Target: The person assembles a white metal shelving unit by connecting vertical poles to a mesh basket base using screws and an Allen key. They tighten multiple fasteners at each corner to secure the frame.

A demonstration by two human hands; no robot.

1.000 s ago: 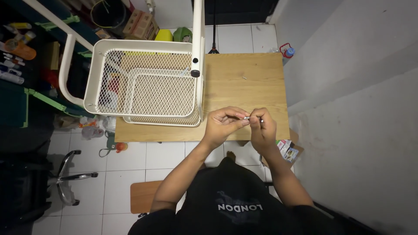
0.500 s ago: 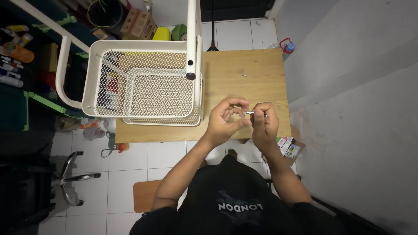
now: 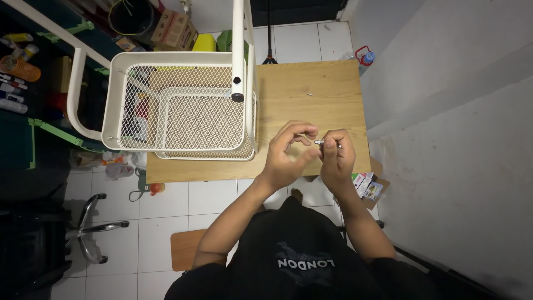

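My right hand (image 3: 337, 156) pinches a small metal bolt (image 3: 321, 143) held level over the wooden table (image 3: 311, 83), near its front edge. My left hand (image 3: 286, 155) is right beside it, thumb and forefinger curled around a tiny part at the bolt's tip; the part is too small to make out. A white metal cart (image 3: 183, 111) with mesh baskets lies on the table's left half, to the left of my hands. One loose small screw (image 3: 310, 95) lies on the table further back.
A white wall (image 3: 455, 111) closes in on the right. Below the table are a tiled floor, a small wooden stool (image 3: 186, 247), a chair base (image 3: 91, 228) at left and small boxes (image 3: 367, 186) at right. Shelves with clutter stand at far left.
My hands stayed together over the table's front edge and drifted slightly toward me. The left fingers have shifted their hold at the bolt's tip. The cart has not moved.
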